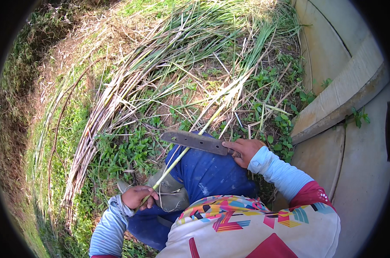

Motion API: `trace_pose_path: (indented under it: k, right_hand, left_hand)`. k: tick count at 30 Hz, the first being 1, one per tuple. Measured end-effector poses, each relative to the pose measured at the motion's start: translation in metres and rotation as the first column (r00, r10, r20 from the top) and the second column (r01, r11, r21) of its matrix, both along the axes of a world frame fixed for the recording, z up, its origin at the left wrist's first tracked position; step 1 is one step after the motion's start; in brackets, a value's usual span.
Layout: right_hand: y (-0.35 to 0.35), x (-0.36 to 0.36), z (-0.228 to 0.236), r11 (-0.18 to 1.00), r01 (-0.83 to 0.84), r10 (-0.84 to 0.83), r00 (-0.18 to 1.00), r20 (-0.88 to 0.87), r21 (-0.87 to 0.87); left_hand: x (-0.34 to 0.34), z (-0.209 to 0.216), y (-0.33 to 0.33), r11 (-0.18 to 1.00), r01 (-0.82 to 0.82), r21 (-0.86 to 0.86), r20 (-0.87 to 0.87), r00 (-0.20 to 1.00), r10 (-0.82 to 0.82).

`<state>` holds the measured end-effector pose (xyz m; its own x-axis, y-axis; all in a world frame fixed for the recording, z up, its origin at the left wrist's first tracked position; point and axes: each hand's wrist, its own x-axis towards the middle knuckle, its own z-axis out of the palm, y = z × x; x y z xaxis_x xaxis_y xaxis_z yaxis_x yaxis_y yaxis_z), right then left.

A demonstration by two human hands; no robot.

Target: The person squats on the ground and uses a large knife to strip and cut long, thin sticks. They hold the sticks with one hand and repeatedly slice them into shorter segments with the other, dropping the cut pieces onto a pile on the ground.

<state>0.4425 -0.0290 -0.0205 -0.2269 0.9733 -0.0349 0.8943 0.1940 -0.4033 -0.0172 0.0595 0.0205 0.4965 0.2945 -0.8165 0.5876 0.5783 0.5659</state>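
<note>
Step in hand (judgement): prob. blade-work on a single stalk. A slim, yellow-green plant stalk w/ a leafy, frayed green top point(178, 160) is being gripped nr its lower end by the L hand point(138, 197), at 7 o'clock, fingers clamped round it; the top is being pointed toward 1 o'clock. Across its middle, a long, flat, dark-metal knife w/ holes through the blade point(196, 142) is being held by the R hand point(248, 152), at 4 o'clock, fingers wrapped round the handle, tip being aimed toward 9–10 o'clock. Whether the stalk is being touched by the edge can't be told. The crossing is being backed by a knee in blue cloth trousers point(208, 170). At 11 o'clock, a long heap of loose green-and-tan stalks point(126, 88) isn't being touched. Next move seemingly calls for: stalk being held taut, blade angle being controlled, L fingers & knee being spared the edge.
</note>
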Motion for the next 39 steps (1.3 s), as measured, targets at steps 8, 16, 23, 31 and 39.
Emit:
trace_pose_path:
  k: [8, 16, 23, 31, 39]
  right_hand:
    - [-0.007, -0.023, 0.004, 0.993, -0.094, 0.1, 0.991, -0.089, 0.073]
    - [0.042, 0.045, -0.01, 0.983, 0.173, -0.168, 0.981, 0.092, -0.057]
    - [0.074, 0.097, -0.031, 0.718, 0.696, -0.668, 0.693, -0.273, 0.011]
    - [-0.002, 0.0, -0.021, 0.985, 0.072, -0.066, 0.997, -0.044, 0.154]
    - [0.045, 0.052, -0.069, 0.895, 0.409, -0.375, 0.906, -0.195, 0.176]
  left_hand:
    - [0.048, 0.01, -0.066, 0.495, 0.349, 0.796, -0.419, 0.907, 0.034]
    - [0.04, -0.002, -0.097, 0.34, 0.319, 0.885, -0.376, 0.919, 0.116]
    - [0.034, -0.002, -0.102, 0.32, 0.365, 0.874, -0.419, 0.9, 0.118]
    - [0.035, -0.01, -0.103, 0.3, 0.354, 0.886, -0.407, 0.904, 0.135]
    - [0.03, 0.0, -0.095, 0.479, 0.245, 0.843, -0.329, 0.94, 0.097]
